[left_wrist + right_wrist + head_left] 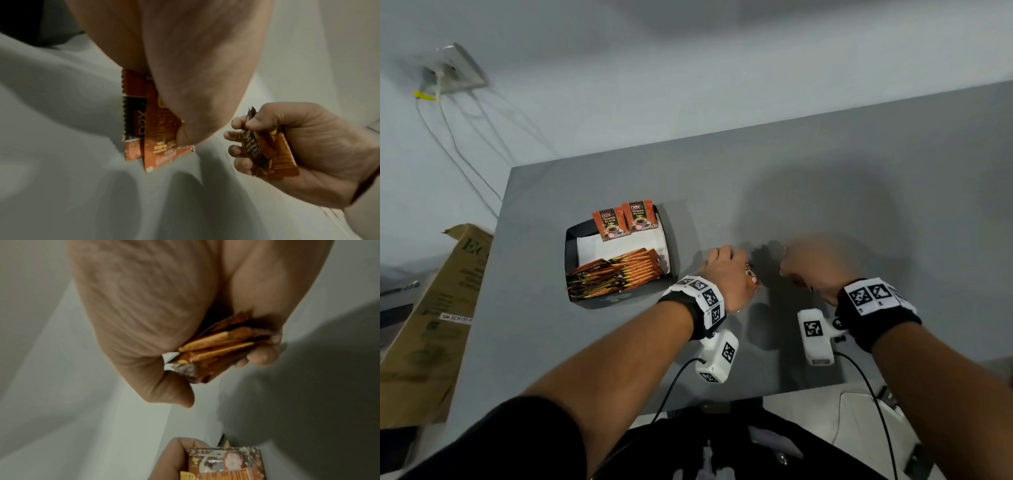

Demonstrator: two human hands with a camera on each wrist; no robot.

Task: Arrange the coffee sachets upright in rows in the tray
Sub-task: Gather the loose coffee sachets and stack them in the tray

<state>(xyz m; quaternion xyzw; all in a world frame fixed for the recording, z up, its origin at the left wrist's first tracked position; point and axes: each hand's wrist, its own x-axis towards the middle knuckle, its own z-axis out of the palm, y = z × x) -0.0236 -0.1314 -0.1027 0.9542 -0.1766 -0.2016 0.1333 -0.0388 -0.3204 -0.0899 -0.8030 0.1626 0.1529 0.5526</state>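
My two forearms reach forward over the near edge of the grey table [825, 164], each with a black band and white marker blocks at the wrist. My left hand [726, 274] is knuckles up, a little in from the near edge, and its fingers are curled on a few coffee sachets [156, 129]; from the left wrist view the thumb presses them flat and two orange packets hang below the palm. My right hand [815, 263] is just beside it, apart from it, also low over the table, and it is blurred in the head view. Its fingers are closed around a small bundle of sachets [222, 347], which I see edge-on between thumb and fingers in the right wrist view. Between the two hands there is only a narrow strip of bare table with their shadows. To the right and behind my hands the table top is open up to the far edge and the right side. To the left of my left hand, towards the left edge of the table, stands the black tray [571, 253]. In its near part many sachets [619, 274] lie leaning in a tight row, and at its far wall two sachets [625, 221] stand upright side by side. Beyond the left edge a cardboard box [438, 308] leans, and on the wall behind are a socket [453, 66] and cables.
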